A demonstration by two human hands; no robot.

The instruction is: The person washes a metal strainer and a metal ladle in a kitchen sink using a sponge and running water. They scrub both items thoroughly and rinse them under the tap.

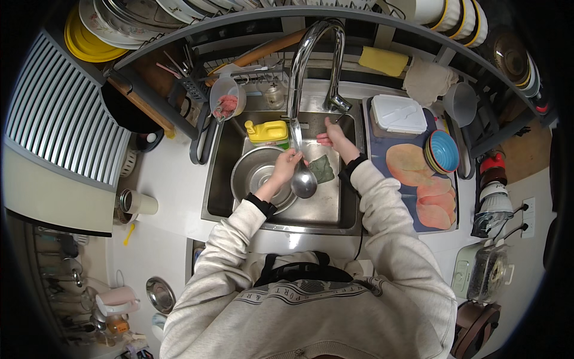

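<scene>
My left hand (pixel 286 165) grips a large metal serving spoon (pixel 304 183) by its handle, its bowl hanging low over the sink (pixel 332 204). Below that hand sits a round stainless steel basin (pixel 242 181). The spoon's upper end is close under the spout of a chrome tap (pixel 294 85); whether water runs there I cannot tell. My right hand (pixel 333 136), fingers extended and holding nothing, is near the tap's lever (pixel 341 117). A dark green cloth or scouring pad (pixel 321 169) lies on the sink floor between my hands. A yellow-topped bottle (pixel 269 131) is behind the basin.
Right of the sink, a dark mat (pixel 379 134) carries a lidded white container (pixel 399 116) and stacked bowls (pixel 443 151). A plastic cup holding something pink (pixel 228 101) stands at the back left. A grey dish rack (pixel 251 21) arches overhead. Left on the counter lies a jar (pixel 139 202).
</scene>
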